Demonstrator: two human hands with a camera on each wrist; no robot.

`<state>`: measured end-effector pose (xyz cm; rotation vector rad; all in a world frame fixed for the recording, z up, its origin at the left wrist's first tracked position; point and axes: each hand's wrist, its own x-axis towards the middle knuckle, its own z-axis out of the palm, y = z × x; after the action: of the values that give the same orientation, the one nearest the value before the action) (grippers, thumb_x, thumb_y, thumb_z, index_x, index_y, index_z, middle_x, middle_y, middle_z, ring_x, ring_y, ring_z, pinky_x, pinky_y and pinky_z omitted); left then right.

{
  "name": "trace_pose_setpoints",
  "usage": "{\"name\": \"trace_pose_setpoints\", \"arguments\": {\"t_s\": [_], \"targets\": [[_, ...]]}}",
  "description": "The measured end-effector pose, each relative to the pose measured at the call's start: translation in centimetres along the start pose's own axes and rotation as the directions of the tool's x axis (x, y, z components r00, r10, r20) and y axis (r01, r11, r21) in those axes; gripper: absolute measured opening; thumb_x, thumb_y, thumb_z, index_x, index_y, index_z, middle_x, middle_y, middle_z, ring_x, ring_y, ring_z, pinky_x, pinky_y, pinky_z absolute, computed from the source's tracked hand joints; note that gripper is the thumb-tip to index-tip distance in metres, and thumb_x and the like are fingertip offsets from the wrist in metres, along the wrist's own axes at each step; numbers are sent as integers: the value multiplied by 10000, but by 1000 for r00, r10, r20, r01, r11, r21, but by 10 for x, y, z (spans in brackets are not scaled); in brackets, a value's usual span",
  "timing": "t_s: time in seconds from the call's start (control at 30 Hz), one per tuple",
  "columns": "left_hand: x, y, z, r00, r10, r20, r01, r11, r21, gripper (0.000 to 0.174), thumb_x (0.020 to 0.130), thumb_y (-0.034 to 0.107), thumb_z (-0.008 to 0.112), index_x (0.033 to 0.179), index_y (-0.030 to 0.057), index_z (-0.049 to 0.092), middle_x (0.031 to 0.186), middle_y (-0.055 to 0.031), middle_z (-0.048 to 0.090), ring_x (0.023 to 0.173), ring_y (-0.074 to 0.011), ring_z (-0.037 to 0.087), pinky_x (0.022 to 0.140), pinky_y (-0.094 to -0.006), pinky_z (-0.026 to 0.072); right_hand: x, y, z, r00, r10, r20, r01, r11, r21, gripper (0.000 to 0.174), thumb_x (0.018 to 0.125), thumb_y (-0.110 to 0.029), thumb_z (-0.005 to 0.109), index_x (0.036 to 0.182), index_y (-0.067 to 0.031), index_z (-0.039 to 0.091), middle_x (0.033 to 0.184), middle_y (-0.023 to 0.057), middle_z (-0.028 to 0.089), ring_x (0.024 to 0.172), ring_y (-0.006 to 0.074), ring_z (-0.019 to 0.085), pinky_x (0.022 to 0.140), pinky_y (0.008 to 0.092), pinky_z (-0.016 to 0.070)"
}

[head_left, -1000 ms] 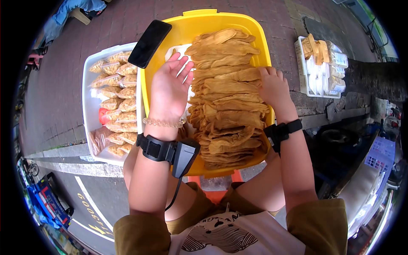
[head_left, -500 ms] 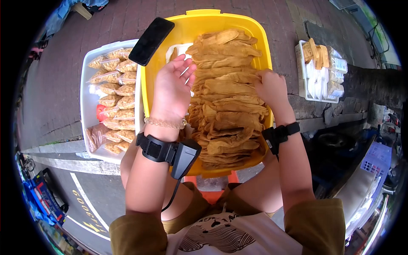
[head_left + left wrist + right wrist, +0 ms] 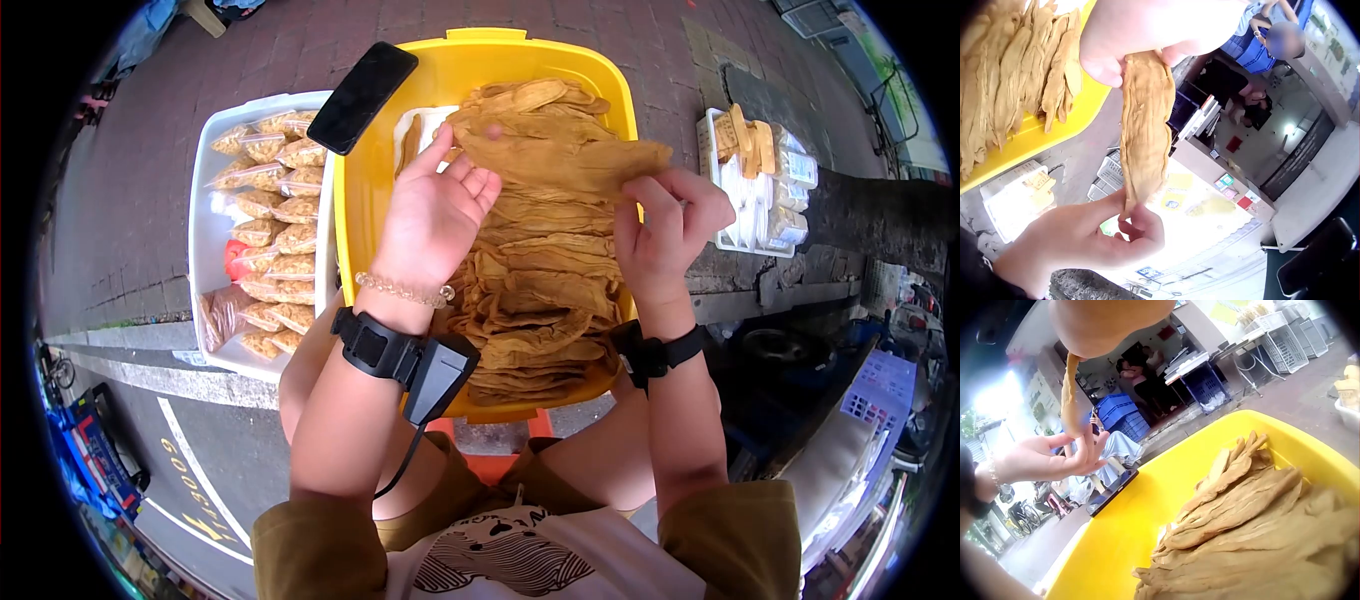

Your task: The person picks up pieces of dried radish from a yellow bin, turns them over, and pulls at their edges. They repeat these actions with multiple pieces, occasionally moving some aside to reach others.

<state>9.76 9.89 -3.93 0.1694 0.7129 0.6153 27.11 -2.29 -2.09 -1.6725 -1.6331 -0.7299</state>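
Observation:
One flat brown strip [image 3: 570, 155] is stretched between both hands above the yellow tub [image 3: 500, 46]. My left hand [image 3: 437, 220] pinches its left end between thumb and fingers, palm turned up. At the other end my right hand [image 3: 670, 228] pinches the strip. In the left wrist view the strip [image 3: 1146, 125] hangs between the left hand [image 3: 1154, 37] and the right hand [image 3: 1100, 234]. The right wrist view shows it edge-on. Under the strip, the tub holds a long row of similar strips [image 3: 545, 280].
A black phone [image 3: 362, 98] lies across the tub's left rim. At left stands a white bin [image 3: 205, 200] with several bags of snacks. A white basket [image 3: 714, 150] with packages sits at right. Orange stool parts [image 3: 490, 466] show below the tub.
My right hand has lifted from the row and moved right, with the strip's end in its fingers. My left hand has moved slightly right and now pinches the other end.

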Motion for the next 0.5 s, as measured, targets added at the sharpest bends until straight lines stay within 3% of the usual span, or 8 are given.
{"name": "trace_pose_setpoints", "arguments": {"t_s": [0.07,0.1,0.13,0.23,0.33,0.4,0.43,0.5], "targets": [[-1,5,-1,980,153,128,-157,987,21,173,964,238,486,1052,93,521,1131,-128,582,892,-170,564,834,-294,468,1,0,-1,1000,27,1,-27,999,-38,319,625,-39,684,884,-211,616,845,-35,484,809,161,471,772,346,275],[-2,7,2,967,204,150,-211,977,32,177,944,222,532,1073,103,517,1112,-118,580,860,-151,569,817,-282,479,2,1,-3,999,52,0,-52,996,-75,297,625,-39,682,858,-216,629,835,-41,477,803,147,464,768,335,252],[-3,8,6,968,199,154,-206,978,34,177,944,222,532,1073,103,517,1112,-118,580,860,-151,569,817,-282,479,3,2,-4,999,54,-1,-54,995,-81,297,625,-39,682,858,-216,629,835,-41,477,803,147,464,768,335,252],[-10,6,19,880,473,47,-473,862,180,164,918,175,582,1061,110,535,1075,-61,596,845,-126,576,790,-258,476,5,5,-7,990,88,110,-72,987,-142,256,623,-32,681,806,-208,651,815,-52,468,786,131,455,748,329,238],[-7,7,9,839,529,125,-538,775,331,156,923,176,573,1056,100,544,1026,-39,614,860,-130,593,782,-251,473,5,8,-3,984,138,111,-129,988,-87,246,624,-18,675,793,-197,658,827,-34,470,779,137,449,764,329,233],[-11,7,17,844,521,124,-530,778,337,181,919,167,578,1075,81,544,966,-25,613,838,-126,602,772,-247,470,8,9,1,966,257,-27,-256,966,32,238,650,52,631,790,-140,650,893,12,487,796,156,473,801,339,293],[-13,7,19,849,514,120,-522,781,342,206,915,158,582,1093,61,544,906,-12,612,816,-121,610,762,-243,467,9,10,2,966,257,-27,-256,966,33,238,650,52,631,790,-140,650,893,12,487,796,156,473,801,339,293],[-14,8,18,851,507,138,-521,777,355,195,918,151,573,1085,54,548,905,-16,613,830,-127,618,763,-242,467,13,11,4,909,415,-25,-394,878,273,226,678,105,577,788,-83,635,1027,76,509,848,189,513,830,333,373]]}}
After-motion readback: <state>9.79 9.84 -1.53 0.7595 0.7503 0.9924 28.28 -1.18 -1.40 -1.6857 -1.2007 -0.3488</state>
